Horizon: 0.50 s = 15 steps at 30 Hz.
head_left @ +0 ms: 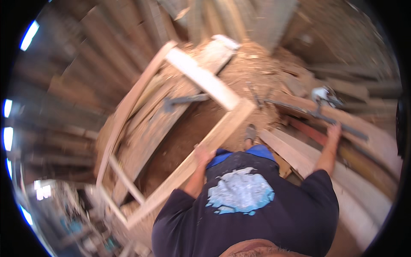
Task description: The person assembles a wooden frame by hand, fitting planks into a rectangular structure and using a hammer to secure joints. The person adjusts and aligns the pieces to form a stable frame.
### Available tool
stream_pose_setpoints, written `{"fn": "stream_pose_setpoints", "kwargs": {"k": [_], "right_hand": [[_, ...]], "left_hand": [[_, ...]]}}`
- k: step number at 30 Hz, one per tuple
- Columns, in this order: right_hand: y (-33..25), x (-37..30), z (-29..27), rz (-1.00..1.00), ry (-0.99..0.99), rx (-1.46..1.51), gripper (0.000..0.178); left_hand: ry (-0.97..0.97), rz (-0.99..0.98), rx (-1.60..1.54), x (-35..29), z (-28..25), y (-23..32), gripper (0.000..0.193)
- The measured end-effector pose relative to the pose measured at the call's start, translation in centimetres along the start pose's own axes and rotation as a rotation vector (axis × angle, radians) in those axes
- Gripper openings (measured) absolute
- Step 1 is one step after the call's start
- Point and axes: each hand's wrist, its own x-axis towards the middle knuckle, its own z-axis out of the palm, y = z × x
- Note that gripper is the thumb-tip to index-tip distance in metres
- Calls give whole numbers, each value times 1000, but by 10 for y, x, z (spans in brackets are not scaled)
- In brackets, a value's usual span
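A large wooden frame point(227, 124) of pale planks, with one curved side and short crosspieces at its lower left end, stands tilted at my left. My left hand point(203, 155) is closed on its near rail, beside my body. Out to the right, my right hand point(334, 129) is closed at a long dark metal bar clamp point(353, 132), which lies along a thick plank; blur softens the fingers there. Inside the frame's outline a dark hammer-like tool point(184, 100) rests on a wide board point(160, 139).
Long pale boards point(295, 150) lie at my right. A white and dark power tool point(325, 96) sits on the timber beyond the clamp. Sawdust and wood chips point(252, 60) cover the ground ahead. Planks point(107, 38) lean along the far left, and clutter point(77, 222) fills the lower left.
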Motion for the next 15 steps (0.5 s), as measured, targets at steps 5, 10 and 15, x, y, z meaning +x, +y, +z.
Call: {"fn": "stream_pose_setpoints", "kwargs": {"k": [5, 10, 15], "right_hand": [[17, 69, -44, 52, 171, 132, 51], [3, 87, -85, -1013, 264, -1702, 52], [-27, -34, 65, -63, 245, 174, 39]], "left_hand": [[-157, 3, -136, 2, -11, 32, 87], [-215, -45, -315, -20, -34, 43, 85], [-170, -111, -350, -22, -39, 48, 81]]}}
